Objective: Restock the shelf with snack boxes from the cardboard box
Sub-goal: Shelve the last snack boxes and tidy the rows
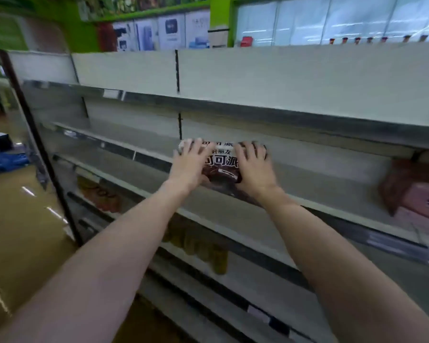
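Two hands, left [187, 160] and right [254, 164], fingers spread flat, press one brown snack box [221, 164] on shelf [332, 191]; blurred pink boxes [416, 201] far right, count unclear.

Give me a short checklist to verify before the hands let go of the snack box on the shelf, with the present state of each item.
1. Both hands on the box: ok. The left hand and right hand press flat on the snack box.
2. Box fully on the shelf: cannot tell, its lower edge is at the front lip.
3. Label facing out: ok, the printed front shows.
4. Space around the box: ok, the shelf beside it is bare.
5. Distance to the brown and pink boxes at the right: ok, well apart.
6. Cardboard box within reach: cannot tell, not in view.
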### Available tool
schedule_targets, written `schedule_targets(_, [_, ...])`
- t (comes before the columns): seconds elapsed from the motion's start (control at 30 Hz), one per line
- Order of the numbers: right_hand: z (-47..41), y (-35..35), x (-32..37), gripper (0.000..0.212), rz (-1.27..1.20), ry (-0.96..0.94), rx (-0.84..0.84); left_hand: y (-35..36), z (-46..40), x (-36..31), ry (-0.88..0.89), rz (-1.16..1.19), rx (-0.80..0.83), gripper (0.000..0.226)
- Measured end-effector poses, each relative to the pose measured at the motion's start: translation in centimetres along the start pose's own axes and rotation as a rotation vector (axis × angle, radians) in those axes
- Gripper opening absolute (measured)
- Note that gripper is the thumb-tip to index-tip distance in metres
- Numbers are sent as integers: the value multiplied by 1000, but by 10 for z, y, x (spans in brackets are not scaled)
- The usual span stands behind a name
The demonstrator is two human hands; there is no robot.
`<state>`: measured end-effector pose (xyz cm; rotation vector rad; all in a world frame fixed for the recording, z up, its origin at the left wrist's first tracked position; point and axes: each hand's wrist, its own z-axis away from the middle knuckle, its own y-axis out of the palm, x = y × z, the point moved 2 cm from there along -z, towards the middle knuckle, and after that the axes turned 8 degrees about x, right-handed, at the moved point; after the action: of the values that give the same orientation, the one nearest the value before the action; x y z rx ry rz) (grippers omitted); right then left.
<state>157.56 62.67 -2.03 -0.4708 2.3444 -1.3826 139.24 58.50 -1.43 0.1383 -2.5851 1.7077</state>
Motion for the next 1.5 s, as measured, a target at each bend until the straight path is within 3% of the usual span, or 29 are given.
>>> schedule_targets(0.1, [2, 5, -53, 110, 8, 84, 33, 7, -36, -44, 91, 67, -35, 101])
schedule_targets(0.27, [6, 26, -135, 91, -56, 297, 87, 41, -89, -108, 227, 188, -83, 74])
schedule_targets(0.43, [12, 54, -188, 77, -40, 445, 90, 79, -147, -161, 352, 312, 21, 68])
schedule_targets(0.53, [6, 61, -208, 76, -17, 502, 91, 92, -172, -180, 400, 347, -79, 65])
schedule_targets(0.73, [-23, 83, -231, 71, 37, 645, 74, 117, -215, -194, 456, 408, -125, 69])
schedule_targets(0.9, [-39, 95, -241, 58, 86, 705, 102, 132, -242, -199, 506, 399, -158, 55])
schedule_targets(1.1, [-39, 98, -244, 61, 71, 707, 93, 139, -244, -194, 565, 427, -225, 62])
schedule_targets(1.23, [-36, 89, -234, 70, 192, 616, 40, 125, -238, -190, 509, 475, -122, 73])
schedule_targets(1.37, [-41, 82, -202, 60, 191, 396, -45, 108, -212, -168, 338, 402, -108, 64])
schedule_targets(1.5, [-50, 81, -153, 44, 11, 178, -9, 103, -176, -129, 263, 286, -18, 39])
